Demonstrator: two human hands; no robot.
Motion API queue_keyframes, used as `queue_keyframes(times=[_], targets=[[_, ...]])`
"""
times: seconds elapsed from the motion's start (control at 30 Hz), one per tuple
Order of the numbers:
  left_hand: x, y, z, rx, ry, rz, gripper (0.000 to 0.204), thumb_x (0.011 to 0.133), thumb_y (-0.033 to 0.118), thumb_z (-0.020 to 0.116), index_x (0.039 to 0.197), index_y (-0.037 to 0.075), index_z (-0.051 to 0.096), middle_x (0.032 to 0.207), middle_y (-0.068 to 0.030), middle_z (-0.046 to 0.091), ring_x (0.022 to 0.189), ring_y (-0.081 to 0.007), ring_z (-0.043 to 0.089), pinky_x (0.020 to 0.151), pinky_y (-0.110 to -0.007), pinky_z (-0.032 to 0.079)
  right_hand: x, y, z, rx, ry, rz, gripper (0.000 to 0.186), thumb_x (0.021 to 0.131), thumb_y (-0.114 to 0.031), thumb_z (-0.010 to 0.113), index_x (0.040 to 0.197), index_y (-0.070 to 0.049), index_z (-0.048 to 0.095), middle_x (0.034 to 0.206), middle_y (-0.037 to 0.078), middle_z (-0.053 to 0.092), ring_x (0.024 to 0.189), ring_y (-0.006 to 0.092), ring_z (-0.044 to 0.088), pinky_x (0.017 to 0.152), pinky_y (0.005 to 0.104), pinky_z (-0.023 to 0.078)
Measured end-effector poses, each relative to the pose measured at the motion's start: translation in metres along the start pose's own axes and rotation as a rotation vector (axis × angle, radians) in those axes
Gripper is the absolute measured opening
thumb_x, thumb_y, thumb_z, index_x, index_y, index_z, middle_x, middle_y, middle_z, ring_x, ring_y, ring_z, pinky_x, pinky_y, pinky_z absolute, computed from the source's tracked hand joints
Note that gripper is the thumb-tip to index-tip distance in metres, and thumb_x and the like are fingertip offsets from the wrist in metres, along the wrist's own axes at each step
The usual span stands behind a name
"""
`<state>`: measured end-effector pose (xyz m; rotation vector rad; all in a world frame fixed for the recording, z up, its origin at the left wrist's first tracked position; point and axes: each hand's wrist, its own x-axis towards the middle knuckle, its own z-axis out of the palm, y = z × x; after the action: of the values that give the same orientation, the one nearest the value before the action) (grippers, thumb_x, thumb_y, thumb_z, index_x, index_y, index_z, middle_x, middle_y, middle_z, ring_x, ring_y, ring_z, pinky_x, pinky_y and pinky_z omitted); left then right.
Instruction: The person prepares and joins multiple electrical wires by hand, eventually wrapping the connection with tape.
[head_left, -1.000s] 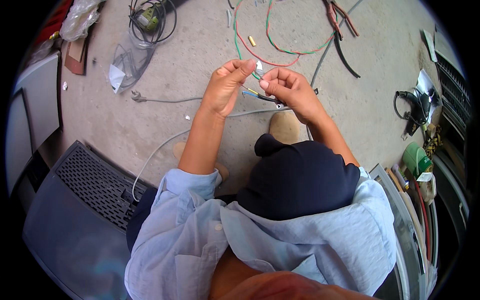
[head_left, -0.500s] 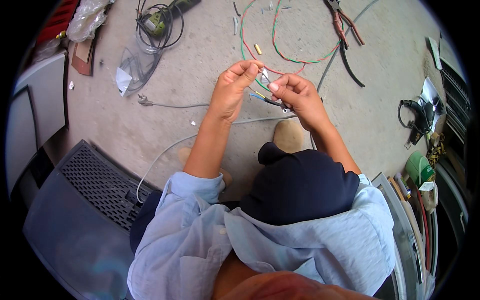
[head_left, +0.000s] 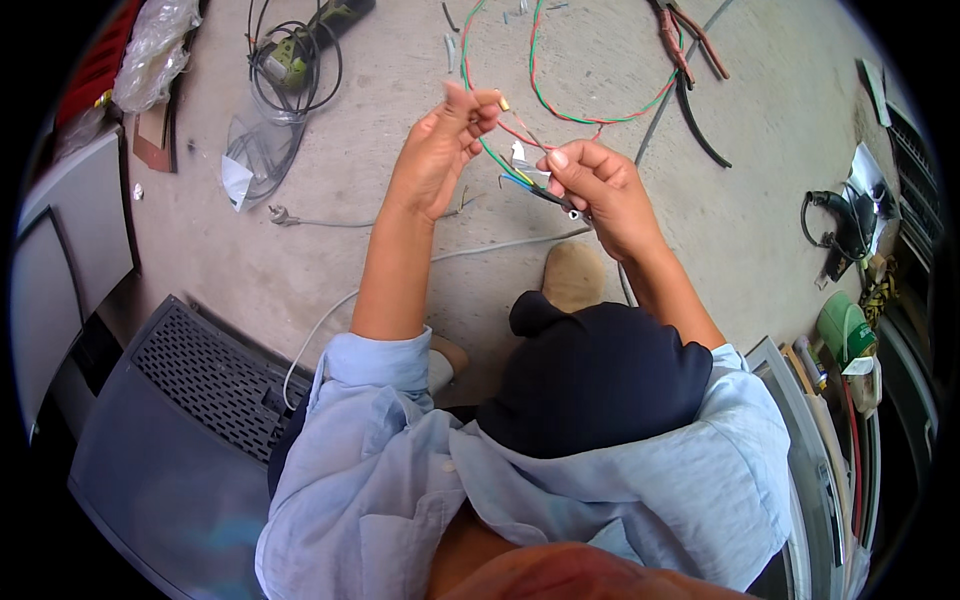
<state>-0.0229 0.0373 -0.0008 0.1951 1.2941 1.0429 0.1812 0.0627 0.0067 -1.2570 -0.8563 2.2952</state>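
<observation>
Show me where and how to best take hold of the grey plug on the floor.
Grip the plug by its body, probably best from above, thumb and finger on its two long sides. It appears to lie flat on the floor, prong end toward the left and cord trailing right, which leaves those sides free. The left hand is nearer.

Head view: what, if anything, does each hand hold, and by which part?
Right hand: the black cable, near its end where coloured wires emerge. Left hand: cannot be told.
</observation>
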Motion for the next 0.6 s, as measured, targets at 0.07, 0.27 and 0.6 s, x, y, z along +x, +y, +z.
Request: queue_keyframes(times=[0.07,0.27,0.6], targets=[[-0.001,-0.006,0.001,0.073,-0.060,-0.007,0.033,0.087,0.039,0.069,0.100,0.009,0.068,0.095,0.0016,0.064,0.093,-0.0087,0.055,0.084,-0.027,0.040,0.000,-0.001,0.000,-0.016,0.010,-0.016,0.024,0.090,-0.028,0.067,0.094,-0.005,0.069,0.075,0.000,0.064,0.060,0.0021,0.047,0.054,0.0170,0.035],[-0.010,-0.008,0.012,0.046,-0.066,0.046,0.024,0.084,0.026,0.074,0.098,0.007,0.069,0.090,0.0020,0.066,0.090,-0.0077,0.056,0.084,-0.025,0.039,-0.002,-0.003,0.005,-0.075,0.083,-0.082,0.018,0.086,-0.022,0.072,0.091,-0.005,0.068,0.075,-0.001,0.064,0.057,0.0018,0.049,0.049,0.0174,0.036],[-0.019,-0.014,0.014,-0.012,-0.104,0.200,0.014,0.087,0.015,0.071,0.097,0.005,0.069,0.091,-0.0003,0.066,0.088,-0.0080,0.058,0.085,-0.025,0.044,-0.009,-0.003,0.010,-0.215,0.198,-0.238,0.016,0.081,-0.016,0.077,0.082,-0.004,0.067,0.065,-0.003,0.061,0.051,0.0022,0.050,0.045,0.0182,0.037]])
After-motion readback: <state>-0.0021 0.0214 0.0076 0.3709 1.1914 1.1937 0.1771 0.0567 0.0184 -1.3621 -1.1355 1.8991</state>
